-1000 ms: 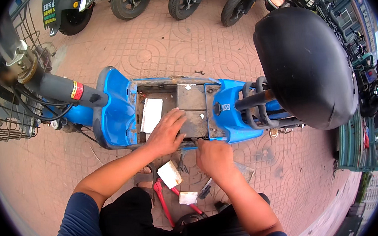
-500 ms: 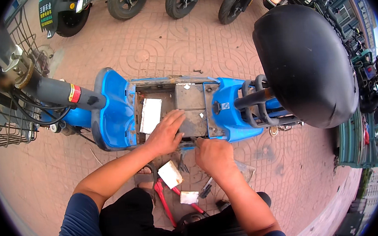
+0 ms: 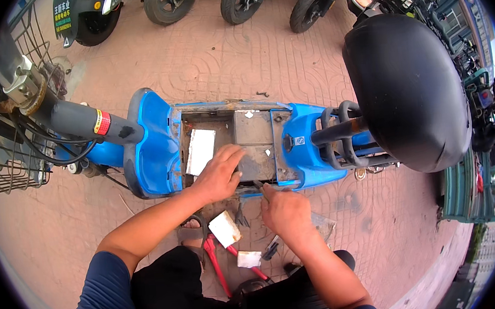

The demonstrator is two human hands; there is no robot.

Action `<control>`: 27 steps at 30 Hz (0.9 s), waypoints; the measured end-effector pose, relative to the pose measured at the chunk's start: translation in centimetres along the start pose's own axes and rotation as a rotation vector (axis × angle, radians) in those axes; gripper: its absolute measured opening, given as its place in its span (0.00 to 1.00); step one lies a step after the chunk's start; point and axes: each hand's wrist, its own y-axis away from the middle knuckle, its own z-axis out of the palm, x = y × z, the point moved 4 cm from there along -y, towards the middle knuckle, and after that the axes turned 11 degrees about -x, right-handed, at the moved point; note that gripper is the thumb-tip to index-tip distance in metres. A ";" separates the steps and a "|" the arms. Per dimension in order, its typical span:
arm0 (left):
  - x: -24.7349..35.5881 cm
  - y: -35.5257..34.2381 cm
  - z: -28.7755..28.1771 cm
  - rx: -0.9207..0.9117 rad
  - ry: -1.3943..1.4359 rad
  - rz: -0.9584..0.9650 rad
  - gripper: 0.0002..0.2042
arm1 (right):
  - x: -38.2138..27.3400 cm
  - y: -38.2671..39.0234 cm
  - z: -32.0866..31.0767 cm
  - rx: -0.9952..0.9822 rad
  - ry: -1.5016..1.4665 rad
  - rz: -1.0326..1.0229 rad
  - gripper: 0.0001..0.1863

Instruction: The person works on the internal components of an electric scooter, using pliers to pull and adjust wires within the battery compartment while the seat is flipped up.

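A blue electric scooter (image 3: pixel 154 135) lies across my view with its floor compartment uncovered, showing dark battery blocks (image 3: pixel 255 159) and a white slab (image 3: pixel 200 149). My left hand (image 3: pixel 220 174) rests open at the near left of the blocks, fingers slightly bent. My right hand (image 3: pixel 284 210) is closed round a slim dark tool (image 3: pixel 257 183) whose tip is at the compartment's near edge; the exact contact point is hidden. Below, on the pavement, lie two white pieces (image 3: pixel 224 229), red long-handled cutters (image 3: pixel 213 256) and a dark tool (image 3: pixel 271 248).
The black seat (image 3: pixel 405 90) overhangs at the right, and the handlebar column (image 3: pixel 70 116) with a wire basket (image 3: pixel 4 168) stands at the left. Parked scooters (image 3: pixel 235 1) line the back, a green cargo tricycle (image 3: pixel 460 196) is at far right. My knees are at the lower edge.
My right hand has shifted slightly down and right. My left hand has barely moved. The view has shifted a little, with the scooter appearing marginally further right.
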 end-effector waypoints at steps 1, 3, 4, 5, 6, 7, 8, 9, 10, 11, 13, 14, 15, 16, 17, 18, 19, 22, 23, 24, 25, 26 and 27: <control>0.0 0.0 0.2 -0.005 0.001 0.007 0.30 | 0.8 -1.2 -1.2 -0.086 -0.013 -0.020 0.16; 0.0 -0.4 -0.5 0.003 -0.017 0.016 0.30 | 0.7 -1.9 -2.0 -0.107 -0.002 -0.016 0.18; 0.0 -0.2 -0.1 0.002 -0.018 0.014 0.30 | 0.0 -0.6 -0.9 -0.064 0.018 0.021 0.18; 0.2 0.1 0.1 -0.004 -0.012 0.001 0.30 | -0.5 0.1 -0.4 -0.033 0.037 0.055 0.19; 0.2 0.1 0.2 -0.030 -0.027 0.004 0.31 | -0.5 0.1 -0.2 -0.023 0.026 0.061 0.19; 0.0 0.0 0.1 -0.026 -0.045 0.003 0.31 | -0.5 0.2 -0.1 -0.014 0.015 0.067 0.19; -0.3 -0.2 -0.1 -0.023 -0.063 0.001 0.31 | -0.5 0.2 -0.1 -0.005 0.004 0.074 0.19; -0.2 -0.2 0.0 -0.021 -0.077 0.006 0.31 | -0.5 0.1 -0.3 -0.064 -0.029 0.049 0.20; -0.3 0.1 0.4 -0.026 -0.087 0.002 0.31 | -0.2 -0.4 -1.0 -0.124 -0.063 0.024 0.21; -0.2 0.1 0.4 -0.024 -0.102 0.002 0.31 | 0.1 -0.8 -1.8 -0.176 -0.092 -0.003 0.21; -0.3 -0.2 0.3 -0.015 -0.118 0.010 0.31 | 1.1 0.0 -3.7 -0.079 -0.170 0.075 0.21; -0.3 -0.1 0.4 -0.015 -0.119 0.009 0.31 | 1.4 0.6 -3.8 -0.037 -0.214 0.110 0.21; -0.1 0.0 0.5 -0.016 -0.118 0.013 0.31 | 1.6 1.0 -2.9 0.042 -0.294 0.120 0.21; 0.0 0.0 0.5 -0.011 -0.118 0.005 0.31 | 1.8 1.5 -1.1 0.121 -0.374 0.131 0.20; 0.1 -0.1 0.5 -0.008 -0.121 0.002 0.31 | 2.0 1.8 0.5 0.205 -0.454 0.145 0.20; 0.2 -0.2 0.3 -0.003 -0.128 -0.001 0.32 | 2.3 1.8 2.8 0.080 -0.810 0.202 0.20; 0.2 -0.3 0.3 -0.003 -0.127 0.001 0.31 | 2.3 1.9 5.1 -0.052 -1.163 0.257 0.21; 0.2 -0.3 0.2 -0.009 -0.128 -0.012 0.31 | 0.2 1.5 6.6 -0.130 -1.664 0.358 0.19; 0.3 -0.3 0.1 -0.011 -0.126 -0.024 0.31 | -0.3 1.3 6.3 -0.095 -1.735 0.385 0.19; 0.3 -0.4 0.1 -0.013 -0.124 -0.036 0.31 | -0.5 1.0 5.9 -0.082 -1.781 0.426 0.17; 0.3 -0.4 0.0 -0.010 -0.121 -0.034 0.30 | -0.6 0.6 5.4 -0.069 -1.827 0.466 0.15; 0.4 -0.4 0.0 -0.008 -0.118 -0.031 0.30 | -0.7 0.3 5.1 -0.055 -1.873 0.509 0.13; 0.4 -0.4 0.0 -0.006 -0.114 -0.029 0.30 | -1.0 -0.1 5.3 -0.067 -2.025 0.524 0.12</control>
